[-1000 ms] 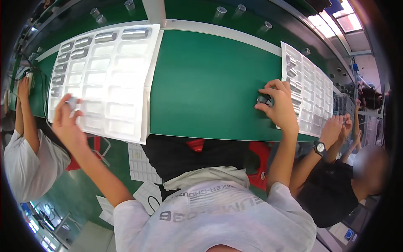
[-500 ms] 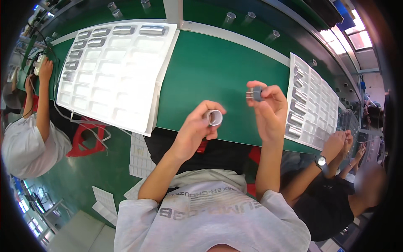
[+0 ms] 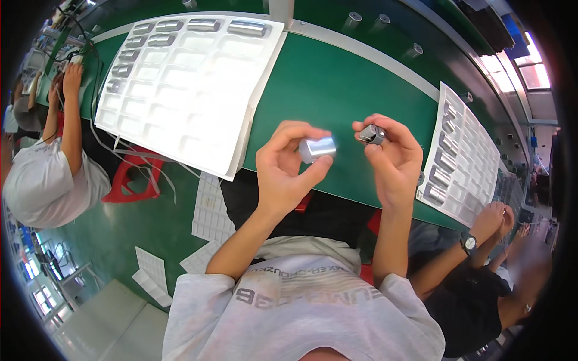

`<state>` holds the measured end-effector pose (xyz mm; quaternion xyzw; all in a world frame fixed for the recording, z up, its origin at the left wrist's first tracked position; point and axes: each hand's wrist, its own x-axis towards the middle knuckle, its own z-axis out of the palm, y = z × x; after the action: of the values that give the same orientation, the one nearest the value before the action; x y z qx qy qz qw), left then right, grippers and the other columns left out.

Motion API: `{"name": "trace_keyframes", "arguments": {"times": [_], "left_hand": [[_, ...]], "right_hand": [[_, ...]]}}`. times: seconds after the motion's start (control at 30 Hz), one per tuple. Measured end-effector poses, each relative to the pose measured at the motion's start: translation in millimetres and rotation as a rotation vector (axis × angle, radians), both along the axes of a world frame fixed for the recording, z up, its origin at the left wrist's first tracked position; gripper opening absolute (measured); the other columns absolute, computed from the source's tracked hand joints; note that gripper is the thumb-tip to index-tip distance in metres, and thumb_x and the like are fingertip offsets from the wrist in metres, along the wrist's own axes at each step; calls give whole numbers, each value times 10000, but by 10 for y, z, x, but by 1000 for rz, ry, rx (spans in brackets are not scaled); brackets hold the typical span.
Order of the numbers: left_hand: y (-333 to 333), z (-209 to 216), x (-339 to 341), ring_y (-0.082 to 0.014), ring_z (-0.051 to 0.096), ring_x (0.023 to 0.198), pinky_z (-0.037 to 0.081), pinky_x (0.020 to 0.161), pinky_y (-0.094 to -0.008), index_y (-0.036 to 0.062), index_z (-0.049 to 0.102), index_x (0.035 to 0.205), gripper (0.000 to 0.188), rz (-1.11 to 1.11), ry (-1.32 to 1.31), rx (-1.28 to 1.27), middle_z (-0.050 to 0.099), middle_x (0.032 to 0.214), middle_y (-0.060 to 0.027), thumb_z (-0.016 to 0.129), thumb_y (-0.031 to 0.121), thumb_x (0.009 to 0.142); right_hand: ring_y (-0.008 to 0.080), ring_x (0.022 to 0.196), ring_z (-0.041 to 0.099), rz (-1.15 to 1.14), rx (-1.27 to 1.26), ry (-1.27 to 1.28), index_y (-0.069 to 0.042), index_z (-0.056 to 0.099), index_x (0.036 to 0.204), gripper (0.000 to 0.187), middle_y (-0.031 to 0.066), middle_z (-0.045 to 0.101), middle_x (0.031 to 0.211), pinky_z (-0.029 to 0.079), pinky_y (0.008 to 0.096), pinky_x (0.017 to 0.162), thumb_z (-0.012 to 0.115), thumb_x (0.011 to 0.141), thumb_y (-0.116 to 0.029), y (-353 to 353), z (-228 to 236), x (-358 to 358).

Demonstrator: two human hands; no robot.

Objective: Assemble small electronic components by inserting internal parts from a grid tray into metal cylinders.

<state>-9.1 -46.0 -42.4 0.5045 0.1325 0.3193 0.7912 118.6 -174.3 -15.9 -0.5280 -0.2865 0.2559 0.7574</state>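
In front of me, over the near part of the green table, my left hand (image 3: pixel 284 168) pinches a shiny silver metal cylinder (image 3: pixel 319 149) between thumb and fingers. The cylinder lies on its side and is slightly blurred. To its right, my right hand (image 3: pixel 394 157) is closed with its fingertips on a small dark grey part with a shiny metal end (image 3: pixel 372 135). That end points toward the cylinder, and a gap separates the two pieces. My fingers hide some of each piece.
Left stands a white moulded tray (image 3: pixel 198 90) with silver cylinders in its left and far pockets. Another white tray (image 3: pixel 466 156) at right holds a column of cylinders. More cylinders (image 3: pixel 354 20) stand beyond the table's pale far edge. Co-workers sit at both sides, one's hands (image 3: pixel 490 219) near the right tray.
My left hand has turned the cylinder from its open end facing up to its side. The right-hand part has rotated, its prongs no longer showing. Both pieces are closer together. The view has shifted.
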Motion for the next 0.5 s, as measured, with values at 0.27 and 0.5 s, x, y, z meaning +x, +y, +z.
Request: {"name": "trace_keyframes", "arguments": {"times": [0.27, 0.5], "left_hand": [[10, 122, -1, -223, 665, 962, 562, 836, -329, -57, 586, 1158, 433, 43, 50, -19, 612, 1069, -126, 691, -135, 745], [108, 178, -89, -190, 649, 953, 555, 810, -313, -83, 582, 1217, 486, -59, 61, 106, 644, 1077, -153, 726, -115, 754]], "right_hand": [[295, 1030, 645, 47, -23, 94, 46, 592, 1159, 305, 206, 563, 1227, 539, 356, 867, 603, 856, 74, 21, 89, -31], [292, 1068, 630, 77, -41, -71, 59, 622, 1114, 292, 211, 585, 1209, 521, 353, 906, 675, 828, 73, 121, 236, -14]]}}
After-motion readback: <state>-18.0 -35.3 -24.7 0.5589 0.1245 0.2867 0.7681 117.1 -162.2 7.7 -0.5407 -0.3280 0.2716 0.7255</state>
